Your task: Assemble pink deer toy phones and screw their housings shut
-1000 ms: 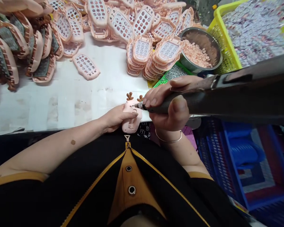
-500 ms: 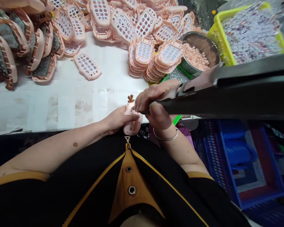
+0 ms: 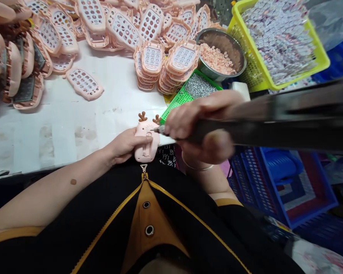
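Entry, head view: no text, number, brand or sign can be read.

Obs. 1: white lettering is printed on a patch of black fabric [image 3: 168, 158] at the near table edge, just right of the pink toy phone [image 3: 145, 144]. The characters are too small and blurred to make out.

Obs. 2: the lone pink keypad shell [image 3: 84, 83], lying flat on the white tabletop, shows three small dark marks at its nearer end. It cannot be told whether these are characters or openings.
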{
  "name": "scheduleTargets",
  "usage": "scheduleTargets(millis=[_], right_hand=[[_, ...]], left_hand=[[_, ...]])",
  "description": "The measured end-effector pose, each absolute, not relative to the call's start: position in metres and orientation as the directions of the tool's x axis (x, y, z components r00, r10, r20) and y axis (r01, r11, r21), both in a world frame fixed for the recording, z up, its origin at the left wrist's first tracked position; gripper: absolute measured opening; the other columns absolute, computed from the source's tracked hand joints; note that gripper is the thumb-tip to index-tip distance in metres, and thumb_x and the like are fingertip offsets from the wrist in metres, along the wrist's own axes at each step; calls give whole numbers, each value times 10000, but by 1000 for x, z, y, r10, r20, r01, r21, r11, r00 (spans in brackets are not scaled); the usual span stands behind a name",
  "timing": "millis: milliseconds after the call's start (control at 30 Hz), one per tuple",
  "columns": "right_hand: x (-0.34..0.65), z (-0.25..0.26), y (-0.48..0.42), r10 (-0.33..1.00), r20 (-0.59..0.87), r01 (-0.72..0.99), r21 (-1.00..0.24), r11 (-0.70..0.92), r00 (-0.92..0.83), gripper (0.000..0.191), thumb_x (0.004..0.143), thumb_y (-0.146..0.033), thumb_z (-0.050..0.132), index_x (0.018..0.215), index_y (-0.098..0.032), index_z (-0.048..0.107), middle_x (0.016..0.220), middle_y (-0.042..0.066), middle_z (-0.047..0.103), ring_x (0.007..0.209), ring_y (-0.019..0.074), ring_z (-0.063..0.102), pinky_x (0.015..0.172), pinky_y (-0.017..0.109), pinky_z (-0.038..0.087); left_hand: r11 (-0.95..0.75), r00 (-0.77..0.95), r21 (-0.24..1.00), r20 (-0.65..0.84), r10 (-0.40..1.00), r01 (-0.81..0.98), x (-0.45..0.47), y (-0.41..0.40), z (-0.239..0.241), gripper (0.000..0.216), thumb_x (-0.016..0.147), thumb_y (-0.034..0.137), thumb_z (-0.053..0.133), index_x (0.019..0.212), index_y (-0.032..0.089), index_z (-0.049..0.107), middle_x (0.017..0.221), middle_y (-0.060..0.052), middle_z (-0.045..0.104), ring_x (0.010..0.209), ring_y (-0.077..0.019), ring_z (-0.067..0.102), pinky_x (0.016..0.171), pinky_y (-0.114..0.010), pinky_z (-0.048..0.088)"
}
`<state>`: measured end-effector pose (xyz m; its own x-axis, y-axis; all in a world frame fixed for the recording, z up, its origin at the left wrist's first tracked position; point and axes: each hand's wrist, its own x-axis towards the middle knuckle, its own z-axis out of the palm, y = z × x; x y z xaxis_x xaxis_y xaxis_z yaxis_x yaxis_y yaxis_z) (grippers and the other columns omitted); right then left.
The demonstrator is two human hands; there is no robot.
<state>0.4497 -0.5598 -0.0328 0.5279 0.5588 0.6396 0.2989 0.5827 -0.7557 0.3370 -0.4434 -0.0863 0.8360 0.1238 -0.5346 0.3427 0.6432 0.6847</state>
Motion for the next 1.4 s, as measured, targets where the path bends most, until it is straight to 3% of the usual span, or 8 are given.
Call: scheduleTargets(millis=[67,133,267,400,767,1033,1300,1400], right_hand=[[458,-26,-575,320,744,400,-609,685,586,215,835,-446,678,990,-302,643,545,-84,500,421,120,502,422,275,480],[472,-30,-591,179,758,491,-563,665,627,175,825,-384,706,953,-265,690,522,-78,474,405,107,477,401,256,449],[501,-57,-621,105,764,620,-588,520,636,155,836,-337,720,954,-246,677,513,-87,460,392,80,435,401,216,428],[512,-78,-634,31,736,675,-635,376,676,194,831,-392,719,951,-269,629,516,-106,426,381,78,407,401,227,437],[522,-89,-636,70,694,652,-702,286,717,235,854,-491,650,963,-292,589,539,-112,407,387,75,426,423,236,414],[519,-87,-637,108,661,604,-730,320,742,223,826,-470,726,943,-301,641,511,-106,470,404,93,457,433,266,431],[519,-90,-637,150,626,576,-770,274,765,266,817,-529,710,959,-318,631,535,-86,465,405,137,478,429,322,399],[516,-81,-636,100,643,594,-748,298,759,253,783,-494,737,926,-316,627,518,-85,446,382,128,417,407,322,376]], left_hand=[[684,809,638,-575,118,354,337,-441,-84,276,690,136,794,955,93,732,868,-101,767,752,-186,706,716,-282,582],[729,797,607,-587,142,317,338,-438,-81,251,707,149,762,951,93,737,873,-109,774,761,-193,711,716,-289,598],[783,816,571,-558,150,247,341,-439,-79,222,707,172,718,912,91,741,860,-121,775,761,-211,715,689,-301,612],[746,844,588,-533,66,313,346,-444,-78,392,630,92,710,1021,101,725,928,-130,776,838,-270,731,763,-386,625],[745,820,611,-550,158,266,349,-442,-77,365,699,114,665,1063,112,703,901,-106,773,791,-220,727,656,-285,621],[724,841,638,-519,151,264,350,-443,-81,391,764,128,696,1151,133,639,959,-100,768,833,-273,757,760,-397,646],[750,837,615,-524,157,245,347,-441,-82,338,847,169,700,1177,139,633,1033,-123,756,883,-256,747,846,-416,624],[771,823,596,-540,176,226,347,-442,-84,350,858,189,704,1199,157,636,1051,-118,753,904,-256,741,841,-413,621]])
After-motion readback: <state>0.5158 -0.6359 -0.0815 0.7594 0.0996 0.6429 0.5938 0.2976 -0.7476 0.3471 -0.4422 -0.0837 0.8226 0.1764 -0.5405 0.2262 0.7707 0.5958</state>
